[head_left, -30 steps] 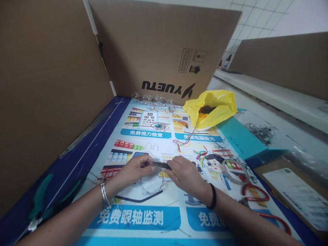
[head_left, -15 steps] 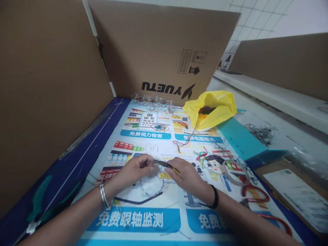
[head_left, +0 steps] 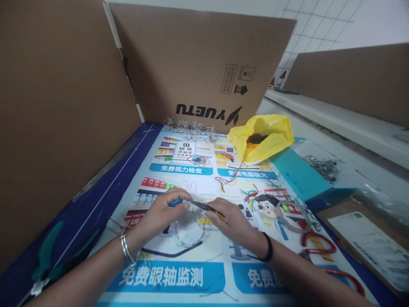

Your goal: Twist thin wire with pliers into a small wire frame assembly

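Observation:
My right hand [head_left: 231, 221] is closed round a pair of dark, pointed tweezers [head_left: 200, 205] with a yellowish end. Their tip reaches to the fingers of my left hand [head_left: 168, 213]. The left thumb and index finger curve towards each other, tips close together at the tweezers' point; what lies between them is too fine to make out. Just below, a twisted wire loop [head_left: 189, 245] lies on the printed sheet [head_left: 211, 238]. Behind my hands sits a bent, U-shaped wire piece [head_left: 189, 186].
Green-handled pliers [head_left: 47, 251] lie at left, red-handled scissors [head_left: 319, 243] and a tape roll [head_left: 293, 216] at right. Coloured cords [head_left: 251, 196] and a yellow bag [head_left: 262, 138] are farther back. Wire bits [head_left: 191, 125] line the cardboard wall [head_left: 198, 55].
The left fingers have straightened and spread from a tighter curl, opening a gap behind their tips. My right hand keeps the tweezers in almost the same place.

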A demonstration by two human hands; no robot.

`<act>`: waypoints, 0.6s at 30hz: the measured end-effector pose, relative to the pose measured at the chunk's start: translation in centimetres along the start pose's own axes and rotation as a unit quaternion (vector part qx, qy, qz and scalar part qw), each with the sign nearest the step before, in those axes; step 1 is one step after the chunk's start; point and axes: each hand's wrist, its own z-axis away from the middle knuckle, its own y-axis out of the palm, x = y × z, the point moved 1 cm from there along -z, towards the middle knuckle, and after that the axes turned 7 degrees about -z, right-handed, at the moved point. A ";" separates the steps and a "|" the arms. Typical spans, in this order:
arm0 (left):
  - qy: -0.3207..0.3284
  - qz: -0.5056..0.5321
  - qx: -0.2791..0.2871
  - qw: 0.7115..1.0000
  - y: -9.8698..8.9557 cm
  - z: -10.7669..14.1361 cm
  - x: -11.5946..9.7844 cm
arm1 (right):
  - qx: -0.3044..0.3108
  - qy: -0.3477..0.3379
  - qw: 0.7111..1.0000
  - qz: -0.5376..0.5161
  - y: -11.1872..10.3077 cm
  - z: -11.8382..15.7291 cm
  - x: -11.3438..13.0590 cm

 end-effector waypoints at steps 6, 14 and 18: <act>-0.085 0.080 0.030 0.993 0.1 0.5 -1.0 | -0.021 -0.032 0.999 0.018 -0.1 0.2 0.5; -0.185 0.246 0.056 0.950 0.5 1.2 -1.5 | -0.039 -0.045 0.998 0.024 -0.3 0.3 1.0; -0.190 0.377 0.092 0.902 0.9 1.4 -1.7 | -0.038 -0.046 0.998 0.016 -0.4 0.4 1.5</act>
